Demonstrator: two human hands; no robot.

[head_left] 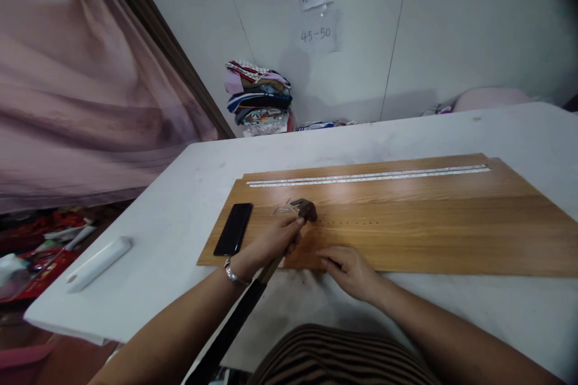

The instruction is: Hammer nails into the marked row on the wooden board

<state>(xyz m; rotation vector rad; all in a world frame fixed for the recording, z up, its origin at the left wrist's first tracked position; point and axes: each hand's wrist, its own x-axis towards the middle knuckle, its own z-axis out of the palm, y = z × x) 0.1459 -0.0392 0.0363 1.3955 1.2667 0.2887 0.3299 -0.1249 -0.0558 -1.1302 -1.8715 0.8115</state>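
Note:
My left hand (pixel 275 240) is wrapped round a claw hammer (pixel 307 210), high on the handle just below the head. The dark handle runs back toward me at the lower left. My right hand (pixel 350 269) is near the front edge of a wooden board (pixel 428 228), its thumb and fingers pressed together. Whether something small is between those fingertips I cannot make out. Several loose nails (pixel 283 210) lie on the board to the left of the hammer head. A row of small dark dots (pixel 347 222) runs rightward from the head.
A black phone (pixel 233 230) lies on the board's left end. Two white marked strips (pixel 370 177) stretch along its back. The board rests on a white table (pixel 171 210), with a white oblong object (pixel 99 263) at the left. Folded clothes (pixel 259 96) are stacked by the wall.

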